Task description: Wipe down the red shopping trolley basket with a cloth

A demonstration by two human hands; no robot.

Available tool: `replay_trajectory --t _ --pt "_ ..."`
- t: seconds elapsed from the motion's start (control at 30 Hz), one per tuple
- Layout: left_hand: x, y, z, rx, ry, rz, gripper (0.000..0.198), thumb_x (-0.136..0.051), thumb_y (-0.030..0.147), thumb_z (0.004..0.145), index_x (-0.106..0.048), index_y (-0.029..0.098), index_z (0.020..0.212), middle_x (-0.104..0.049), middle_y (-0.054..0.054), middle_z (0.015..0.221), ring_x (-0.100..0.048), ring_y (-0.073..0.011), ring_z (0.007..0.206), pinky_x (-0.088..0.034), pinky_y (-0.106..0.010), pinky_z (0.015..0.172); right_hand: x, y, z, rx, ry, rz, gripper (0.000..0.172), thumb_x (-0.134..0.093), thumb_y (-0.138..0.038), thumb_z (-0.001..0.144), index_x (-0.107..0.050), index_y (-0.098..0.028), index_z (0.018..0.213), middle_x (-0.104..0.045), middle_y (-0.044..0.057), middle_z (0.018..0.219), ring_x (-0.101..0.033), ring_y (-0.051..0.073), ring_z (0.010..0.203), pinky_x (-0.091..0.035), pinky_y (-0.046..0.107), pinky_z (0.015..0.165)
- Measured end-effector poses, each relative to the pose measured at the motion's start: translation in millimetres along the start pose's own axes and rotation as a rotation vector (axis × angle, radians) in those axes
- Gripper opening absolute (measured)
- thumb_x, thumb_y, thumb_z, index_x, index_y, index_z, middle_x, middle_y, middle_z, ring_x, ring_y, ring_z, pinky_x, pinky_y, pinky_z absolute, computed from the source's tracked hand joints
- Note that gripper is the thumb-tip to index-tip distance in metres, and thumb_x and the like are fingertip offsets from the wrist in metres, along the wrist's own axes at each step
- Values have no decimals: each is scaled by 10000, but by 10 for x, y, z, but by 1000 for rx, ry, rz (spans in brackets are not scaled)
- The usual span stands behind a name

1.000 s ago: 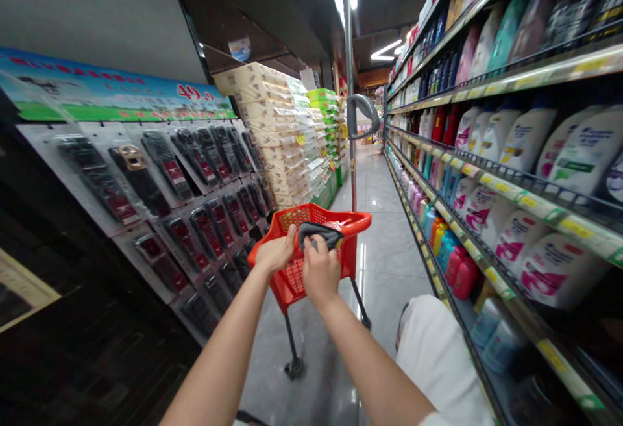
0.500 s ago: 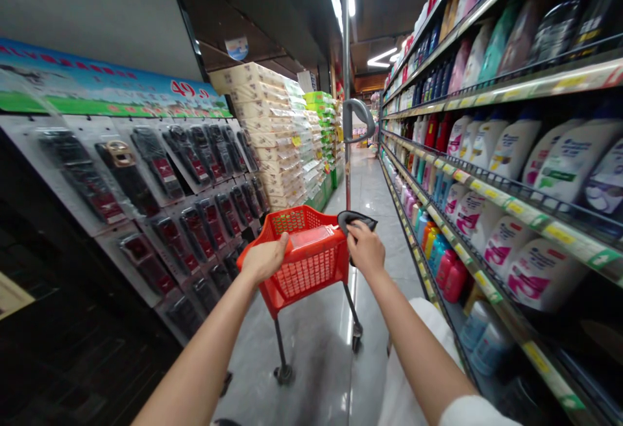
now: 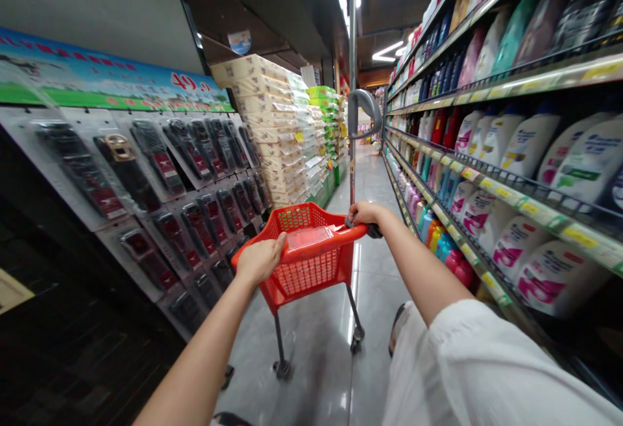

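Observation:
A small red shopping cart (image 3: 311, 276) with a perforated plastic basket stands in front of me on dark legs with casters. My left hand (image 3: 261, 259) is closed around the left part of its red handlebar (image 3: 318, 249). At the bar's right end my right hand (image 3: 365, 213) grips a dark grey cloth (image 3: 374, 231), partly hidden by the hand and the bar. A clear panel with a red tint (image 3: 310, 236) lies just behind the handlebar. A metal pole (image 3: 353, 43) with a grey loop handle (image 3: 366, 114) rises beyond the right hand; its lower end is hidden.
Shelves (image 3: 491, 173) of shampoo bottles line the right side. On the left hangs a rack of packaged belts (image 3: 146, 160) under a price banner (image 3: 121, 82). Stacked tissue packs (image 3: 263, 127) stand past it. A tiled aisle floor (image 3: 374, 179) runs ahead.
My right hand has moved from above the handlebar's right end with the cloth spread out to lower over that end, forearm swung outward. The left hand keeps its hold on the bar.

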State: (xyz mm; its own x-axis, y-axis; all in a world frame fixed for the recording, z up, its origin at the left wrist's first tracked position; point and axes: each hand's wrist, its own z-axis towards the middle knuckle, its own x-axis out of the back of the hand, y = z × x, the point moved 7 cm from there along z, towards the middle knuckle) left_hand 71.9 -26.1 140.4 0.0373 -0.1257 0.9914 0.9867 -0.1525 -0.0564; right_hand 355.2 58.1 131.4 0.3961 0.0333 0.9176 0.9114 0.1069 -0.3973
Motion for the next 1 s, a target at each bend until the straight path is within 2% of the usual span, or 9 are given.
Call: replay_trajectory --t 0.1,0.2,0.27,0.33,0.47,0.7,0.87,0.93,1.0 --pt "10 38 -6 25 18 29 738 -64 509 964 -695 126 956 -720 -175 1042 -663 -328 1039 -480 -402 833 -26 38 -59 -50 94 26 265 -629 -127 718 -718 -198 958 -714 36 903 -646 158 789 -453 221 665" --pt "8 65 -7 32 33 25 748 -54 513 965 -691 122 929 -725 -179 1011 -671 -327 1018 -484 -399 818 41 103 -290 -184 416 76 412 -589 -209 798 -622 -228 1208 -664 75 1135 -625 202 961 -460 264 754" --pt "9 71 -8 37 40 16 756 -43 514 964 -689 125 928 -727 -178 1003 -675 -322 1007 -486 -395 813 32 118 -523 -260 642 137 434 -548 -262 853 -573 -242 1286 -629 86 1192 -612 207 973 -456 286 790" --pt "12 74 -9 41 44 4 763 -33 518 961 -690 132 935 -727 -174 1011 -676 -315 1005 -485 -390 816 -59 67 -726 -265 762 181 351 -486 -293 904 -629 -238 1220 -610 90 1194 -596 206 962 -445 306 828" --pt "24 92 -13 60 47 -30 791 -20 537 952 -699 133 916 -729 -171 1006 -674 -316 1012 -484 -386 828 -282 -176 -1024 -168 875 233 314 -428 -292 937 -721 -203 1003 -588 98 1169 -548 217 991 -413 344 903" --pt "36 228 -35 75 -12 -95 854 43 527 941 -716 139 902 -733 -173 972 -684 -307 990 -489 -402 825 -715 -930 -1296 -60 979 361 269 -462 -260 937 -654 -203 1115 -526 110 1187 -528 221 1054 -431 349 918" --pt "57 296 -44 51 -32 -156 864 77 486 944 -719 155 882 -739 -149 890 -691 -283 966 -487 -372 809 -928 -1534 -1359 37 879 254 243 -499 -230 915 -661 -258 1094 -527 79 1233 -537 228 1017 -461 334 843" --pt "70 297 -52 34 -21 -151 858 69 481 946 -721 152 884 -738 -150 895 -692 -285 956 -485 -374 803 -940 -1626 -1364 113 810 193 249 -514 -232 905 -664 -287 1096 -544 58 1239 -544 221 982 -467 313 787" --pt "76 290 -66 13 -12 -132 852 58 487 946 -723 151 880 -738 -154 906 -693 -287 943 -485 -375 795 -892 -1573 -1363 183 767 141 248 -506 -278 919 -668 -317 1103 -566 40 1223 -550 208 950 -463 299 760"
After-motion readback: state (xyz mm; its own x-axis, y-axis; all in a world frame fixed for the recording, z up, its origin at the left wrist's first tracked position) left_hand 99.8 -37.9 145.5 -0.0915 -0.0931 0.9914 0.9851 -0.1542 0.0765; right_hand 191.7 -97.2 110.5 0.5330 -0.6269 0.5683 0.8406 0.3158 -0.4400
